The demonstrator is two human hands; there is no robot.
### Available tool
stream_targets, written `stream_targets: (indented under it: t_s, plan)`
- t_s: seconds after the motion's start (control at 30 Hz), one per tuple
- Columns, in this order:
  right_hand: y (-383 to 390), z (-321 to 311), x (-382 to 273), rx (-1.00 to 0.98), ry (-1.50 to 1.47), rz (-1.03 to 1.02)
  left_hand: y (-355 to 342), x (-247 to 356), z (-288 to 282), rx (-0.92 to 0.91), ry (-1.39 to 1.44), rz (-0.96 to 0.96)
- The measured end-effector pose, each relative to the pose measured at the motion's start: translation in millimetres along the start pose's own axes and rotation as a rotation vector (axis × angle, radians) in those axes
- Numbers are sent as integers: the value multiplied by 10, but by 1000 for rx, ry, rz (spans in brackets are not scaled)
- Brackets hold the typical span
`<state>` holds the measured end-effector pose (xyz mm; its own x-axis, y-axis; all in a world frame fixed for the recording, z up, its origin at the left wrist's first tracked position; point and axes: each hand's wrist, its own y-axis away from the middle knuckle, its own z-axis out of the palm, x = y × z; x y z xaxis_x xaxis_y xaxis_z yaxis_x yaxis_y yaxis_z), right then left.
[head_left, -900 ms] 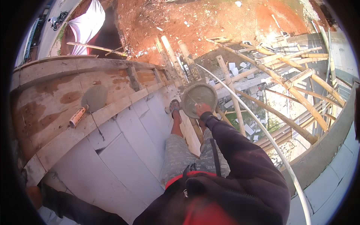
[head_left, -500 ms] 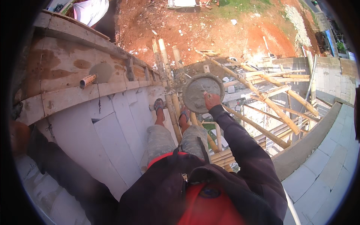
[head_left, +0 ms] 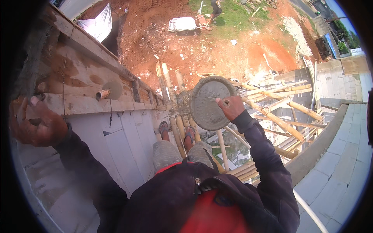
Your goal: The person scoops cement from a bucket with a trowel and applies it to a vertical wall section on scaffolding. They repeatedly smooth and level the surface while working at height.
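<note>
A round black bucket of wet grey mortar stands ahead of me, above the bamboo poles. My right hand is closed over its right side. It grips what looks like a trowel, the handle mostly hidden by my fingers and a thin metal line running into the mortar. At far left my left hand is raised beside the wooden formwork beam. Its fingers are loosely curled and apart, with nothing visible in them. Whether it touches the wood, I cannot tell.
My sandaled feet stand on bamboo poles, high above red soil. A short pipe juts from the formwork. Bamboo scaffolding crosses at right, beside a pale block wall. A wheelbarrow and a person are below.
My left hand has come up into view beside the formwork. My right hand has shifted right, toward the bucket's rim. The view has tilted, bringing the wheelbarrow and a person into sight.
</note>
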<state>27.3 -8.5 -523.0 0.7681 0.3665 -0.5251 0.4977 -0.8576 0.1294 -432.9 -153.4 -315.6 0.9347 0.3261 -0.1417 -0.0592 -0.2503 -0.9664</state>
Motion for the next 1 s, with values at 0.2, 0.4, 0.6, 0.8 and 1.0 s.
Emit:
stream_targets:
  t_s: [0.2,0.4,0.6,0.8,1.0]
  plan:
    - [168,-830,-735,-54,-115,-161,822,2619,-216,-992,1248,-369]
    - [399,-1114,-25,163,-572,-196,541,3036,-331,-1256,1465,-756]
    - [819,1263,1190,130,-1450,532,129,2657,-450,-1239,1528,-831]
    - [189,1868,-21,-402,-2123,276,-751,2062,-631,-1010,1598,-874]
    - [-407,858,-1753,-757,-2366,-158,-1717,1326,-853,-763,1684,-718]
